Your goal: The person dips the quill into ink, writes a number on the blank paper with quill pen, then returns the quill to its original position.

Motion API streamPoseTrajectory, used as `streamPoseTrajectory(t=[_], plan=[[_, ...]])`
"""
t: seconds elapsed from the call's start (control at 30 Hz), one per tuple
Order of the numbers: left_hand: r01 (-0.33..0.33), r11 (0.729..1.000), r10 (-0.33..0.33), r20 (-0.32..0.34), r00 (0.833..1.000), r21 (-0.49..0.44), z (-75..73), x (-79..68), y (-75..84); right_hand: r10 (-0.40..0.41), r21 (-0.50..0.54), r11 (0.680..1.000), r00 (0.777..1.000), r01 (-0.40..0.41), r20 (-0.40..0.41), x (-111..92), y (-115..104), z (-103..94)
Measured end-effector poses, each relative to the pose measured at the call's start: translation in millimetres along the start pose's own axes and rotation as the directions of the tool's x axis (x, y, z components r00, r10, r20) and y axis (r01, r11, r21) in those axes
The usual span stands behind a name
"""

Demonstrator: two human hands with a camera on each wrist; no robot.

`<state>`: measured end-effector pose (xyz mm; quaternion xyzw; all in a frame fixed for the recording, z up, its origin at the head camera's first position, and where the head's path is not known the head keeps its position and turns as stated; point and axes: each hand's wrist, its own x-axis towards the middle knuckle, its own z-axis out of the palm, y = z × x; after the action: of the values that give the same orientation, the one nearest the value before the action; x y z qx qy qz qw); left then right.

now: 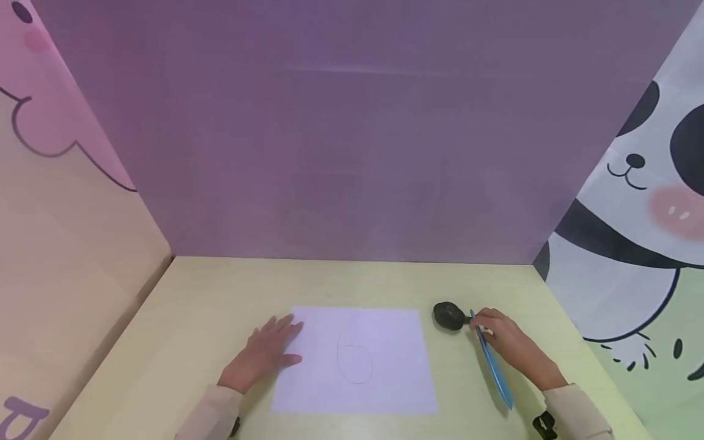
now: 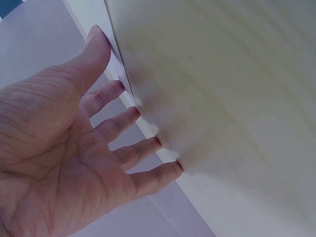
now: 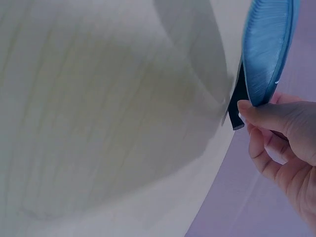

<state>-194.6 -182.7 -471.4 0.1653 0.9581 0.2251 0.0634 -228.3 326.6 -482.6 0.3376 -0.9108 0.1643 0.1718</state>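
Note:
A sheet of white paper [image 1: 396, 366] lies on the table, with a thin rounded outline drawn near its middle. My left hand [image 1: 266, 350] rests at the paper's left edge, fingers spread and fingertips touching down; the left wrist view shows the palm of this hand [image 2: 64, 143]. To the right of the sheet, my right hand [image 1: 508, 339] pinches a blue feather pen [image 1: 495, 370] by its narrow end, between thumb and fingers [image 3: 264, 114]. Beside these fingertips lies a rounded black object [image 1: 448, 316] with a short stem; its kind is unclear.
The pale wooden table [image 1: 220, 287] meets a purple panel [image 1: 352, 153] at the back. Side panels with printed cartoon figures stand left and right, including a panda [image 1: 621, 244].

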Motion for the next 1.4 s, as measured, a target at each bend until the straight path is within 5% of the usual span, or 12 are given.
streamPoseTrajectory(t=[0.3,0.67,0.97,1.4], plan=[[-0.007,1.0,0.007,0.005,1.0,0.002,-0.3,-2.0,1.1,0.087,-0.025,0.996,0.992,-0.085,0.086,-1.4,-5.3,4.6],[-0.018,1.0,0.018,-0.002,1.0,-0.01,-0.1,-2.6,0.1,-0.006,-0.087,0.996,0.999,0.009,0.037,-3.5,-3.9,9.0],[0.016,0.999,-0.014,0.052,0.999,-0.043,-5.5,-0.9,5.0,0.009,-0.122,0.992,1.0,-0.007,0.014,-9.2,-7.2,11.5],[0.005,0.999,-0.003,0.041,0.999,-0.05,-6.1,-4.9,-1.8,0.067,-0.069,0.995,0.997,-0.069,-0.029,-10.1,-16.2,9.6]])
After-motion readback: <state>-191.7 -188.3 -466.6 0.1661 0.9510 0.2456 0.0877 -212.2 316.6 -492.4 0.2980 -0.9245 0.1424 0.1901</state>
